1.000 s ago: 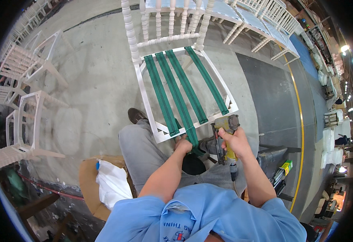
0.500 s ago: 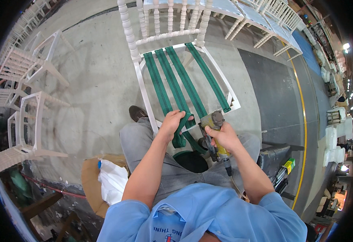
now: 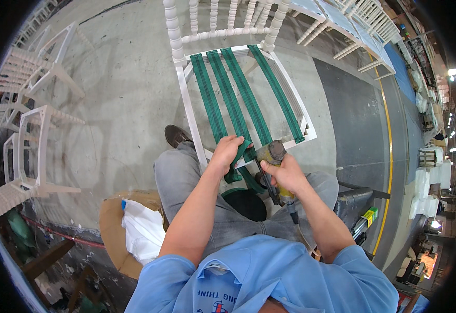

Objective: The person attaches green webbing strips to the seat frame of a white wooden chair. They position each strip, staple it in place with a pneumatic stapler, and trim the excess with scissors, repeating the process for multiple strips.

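A white chair frame point(image 3: 191, 112) with turned spindles stands in front of my knees, its seat open. Several green webbing straps point(image 3: 246, 94) run across it from the back rail toward the front rail. My left hand point(image 3: 228, 153) is closed on a strap at the front rail, and the loose length hangs below between my legs. In my right hand point(image 3: 287, 173) is a yellow and black pneumatic stapler point(image 3: 273, 153), its nose beside the straps at the front rail. An air hose point(image 3: 301, 233) leads from its base toward me.
More white chair frames point(image 3: 43, 146) stand on the left. White chairs with pale blue covering point(image 3: 332, 15) line the far right. An open cardboard box point(image 3: 114, 229) with white sheeting lies by my left side. At my right is a dark bench point(image 3: 354, 206) with boxed staple strips point(image 3: 366, 218).
The chair appears slightly higher and further right in view. The stapler has moved a little left and up, closer to the strap in my left hand.
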`<state>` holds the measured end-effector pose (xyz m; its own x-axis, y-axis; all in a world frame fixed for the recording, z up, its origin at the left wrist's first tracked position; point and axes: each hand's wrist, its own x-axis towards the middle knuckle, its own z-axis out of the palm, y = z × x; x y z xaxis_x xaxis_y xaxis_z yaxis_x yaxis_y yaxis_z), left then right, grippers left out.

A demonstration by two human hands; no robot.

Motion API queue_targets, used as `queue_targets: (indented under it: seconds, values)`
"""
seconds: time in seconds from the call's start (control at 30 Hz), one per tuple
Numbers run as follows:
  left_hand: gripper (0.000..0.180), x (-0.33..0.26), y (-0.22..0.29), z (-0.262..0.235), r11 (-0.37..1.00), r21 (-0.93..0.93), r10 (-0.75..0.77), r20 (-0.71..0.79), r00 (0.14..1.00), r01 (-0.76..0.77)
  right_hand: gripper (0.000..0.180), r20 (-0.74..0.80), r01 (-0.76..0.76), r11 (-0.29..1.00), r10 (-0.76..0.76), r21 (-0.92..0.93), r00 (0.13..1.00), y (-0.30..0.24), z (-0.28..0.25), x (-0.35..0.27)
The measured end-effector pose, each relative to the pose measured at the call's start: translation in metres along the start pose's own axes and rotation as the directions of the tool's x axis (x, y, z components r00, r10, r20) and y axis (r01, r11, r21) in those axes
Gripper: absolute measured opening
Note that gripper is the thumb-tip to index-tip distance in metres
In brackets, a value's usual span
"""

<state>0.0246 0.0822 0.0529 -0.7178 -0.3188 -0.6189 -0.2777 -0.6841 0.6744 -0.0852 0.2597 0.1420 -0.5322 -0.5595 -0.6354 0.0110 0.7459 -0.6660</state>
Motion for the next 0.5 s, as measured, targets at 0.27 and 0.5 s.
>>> queue_targets:
  seconds: [0.27, 0.5]
  values:
    - [0.028, 0.003, -0.001, -0.003, 1.000, 0.012, -0.025, 0.002, 1.000, 0.025, 0.045, -0.003, 0.014, 0.999, -0.014, 0.029, 1.000, -0.007, 0.013, -0.005]
    - [0.029, -0.003, 0.007, -0.004, 0.999, 0.005, -0.043, 0.008, 0.999, 0.043, 0.046, 0.023, 0.005, 1.000, -0.005, 0.000, 1.000, -0.012, 0.020, -0.010]
